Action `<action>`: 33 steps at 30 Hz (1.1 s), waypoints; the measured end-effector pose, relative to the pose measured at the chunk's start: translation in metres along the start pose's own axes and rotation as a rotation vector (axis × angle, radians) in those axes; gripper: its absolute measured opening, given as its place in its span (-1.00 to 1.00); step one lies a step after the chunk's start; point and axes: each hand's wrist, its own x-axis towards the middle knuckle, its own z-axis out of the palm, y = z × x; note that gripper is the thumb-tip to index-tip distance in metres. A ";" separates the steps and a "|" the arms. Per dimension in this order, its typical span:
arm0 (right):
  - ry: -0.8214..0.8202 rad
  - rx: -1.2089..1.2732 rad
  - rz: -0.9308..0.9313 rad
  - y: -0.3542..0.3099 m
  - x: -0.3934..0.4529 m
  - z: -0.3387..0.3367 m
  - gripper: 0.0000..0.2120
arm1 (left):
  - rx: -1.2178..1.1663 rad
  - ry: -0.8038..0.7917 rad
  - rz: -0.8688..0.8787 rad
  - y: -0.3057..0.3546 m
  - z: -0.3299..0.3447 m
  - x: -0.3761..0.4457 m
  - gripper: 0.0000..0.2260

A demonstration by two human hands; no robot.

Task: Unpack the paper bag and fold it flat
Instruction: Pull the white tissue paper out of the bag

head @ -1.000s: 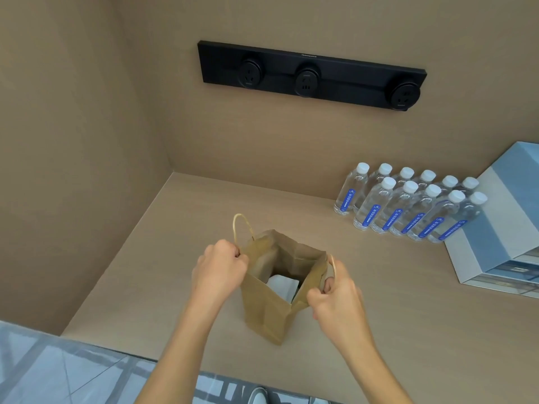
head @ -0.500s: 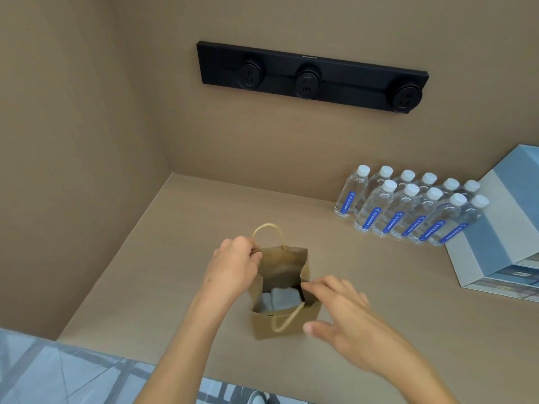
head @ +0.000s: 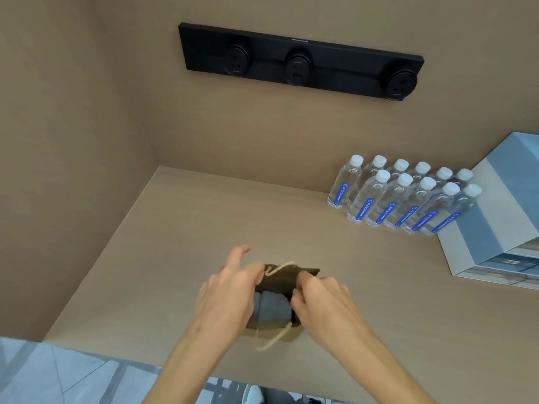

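Beige worktop (head: 379, 287) in a walled corner; left hand (head: 230, 290) and right hand (head: 323, 304) each grip the paper bag (head: 281, 279) rim; water bottles (head: 402, 196) stand right.

Two bare forearms enter from the lower edge of the head view. Left hand (head: 230, 293): no glove, no ring, no watch or strap at the wrist. Right hand (head: 323, 301): likewise uncovered, no jewellery, wrist bare. No sleeve cuff shows on either arm up to the frame edge, so any sleeve ends above what the view takes in. Fingers (head: 239, 253) of the left hand are slender; nails too blurred to tell length or polish. At the bottom edge, between the arms, a white shoe toe (head: 254, 395) shows.
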 end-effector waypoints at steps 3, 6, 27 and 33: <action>0.018 -0.044 -0.026 0.001 -0.008 0.003 -0.85 | 0.083 -0.062 -0.164 0.002 0.006 -0.008 -0.75; 0.026 -0.070 -0.033 -0.004 -0.015 0.006 -0.93 | 0.080 -0.095 -0.281 0.011 0.011 -0.009 -0.61; -0.712 -1.047 -0.723 -0.025 0.038 0.040 -0.78 | -0.094 -0.010 -0.199 -0.001 0.028 -0.029 -0.45; -0.826 -1.243 -0.715 -0.023 0.055 0.066 -0.77 | -0.106 -0.029 -0.211 -0.005 0.026 -0.025 -0.44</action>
